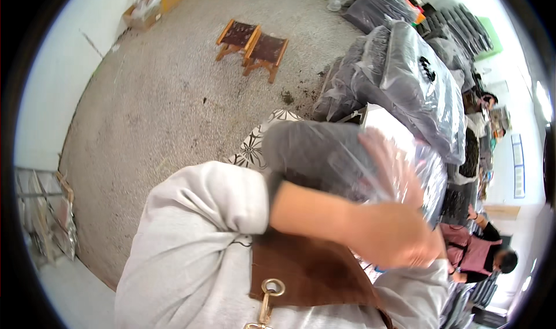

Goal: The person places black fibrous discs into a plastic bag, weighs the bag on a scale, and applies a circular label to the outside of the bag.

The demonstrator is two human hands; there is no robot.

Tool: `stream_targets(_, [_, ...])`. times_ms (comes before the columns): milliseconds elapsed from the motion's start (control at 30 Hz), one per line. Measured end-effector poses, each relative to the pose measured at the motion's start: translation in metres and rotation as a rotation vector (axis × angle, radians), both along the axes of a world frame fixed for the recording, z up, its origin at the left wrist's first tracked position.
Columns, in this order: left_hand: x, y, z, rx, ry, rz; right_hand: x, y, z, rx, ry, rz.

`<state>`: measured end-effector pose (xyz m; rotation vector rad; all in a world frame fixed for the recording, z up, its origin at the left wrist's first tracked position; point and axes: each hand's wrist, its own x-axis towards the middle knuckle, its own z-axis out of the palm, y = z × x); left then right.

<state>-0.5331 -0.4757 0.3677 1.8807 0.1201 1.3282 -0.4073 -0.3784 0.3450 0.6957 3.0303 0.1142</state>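
My left arm, its pale sleeve rolled up, crosses in front of my body. My left hand (404,238) is blurred and curled at the right, close to my right forearm; what it holds is hidden. Past it, my right hand (373,144) lies against a dark grey bundle in clear plastic film (317,151), also blurred, its fingers hard to make out. Under the bundle shows a cloth with a black flower print (252,149). A brown leather apron (304,268) with a brass-coloured snap hook (264,311) hangs at my front.
Large plastic-wrapped dark bundles (425,90) are stacked at the right, beside a white box (386,120). Two folding stools (265,49) stand on the rough floor. A co-worker in a pink apron (473,251) is at the far right. Cardboard boxes (141,18) sit by the wall.
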Motion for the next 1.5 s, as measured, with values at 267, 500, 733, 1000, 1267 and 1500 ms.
stream_targets(267, [0.007, -0.022, -0.041, 0.183, 0.037, -0.125, 0.002, -0.009, -0.087, -0.331, -0.047, -0.174])
stream_targets(500, [-0.061, 0.004, -0.072, 0.122, -0.021, 0.136, -0.018, 0.009, -0.083, -0.355, 0.009, -0.265])
stream_targets(733, [-0.034, 0.041, -0.135, 0.329, 0.356, 0.61, -0.028, 0.031, -0.078, -0.377, 0.027, -0.196])
stream_targets(1000, [-0.087, 0.099, -0.114, -0.879, -0.606, 0.275, 0.039, 0.012, 0.091, 0.078, 0.108, -0.314])
stream_targets(1267, [-0.093, 0.135, -0.155, -1.061, -0.734, 0.233, 0.062, 0.04, -0.026, -0.321, 0.598, -0.585])
stream_targets(1500, [-0.097, 0.134, -0.124, -0.523, 0.277, 0.163, 0.01, 0.047, -0.026, -0.84, 1.452, -0.693])
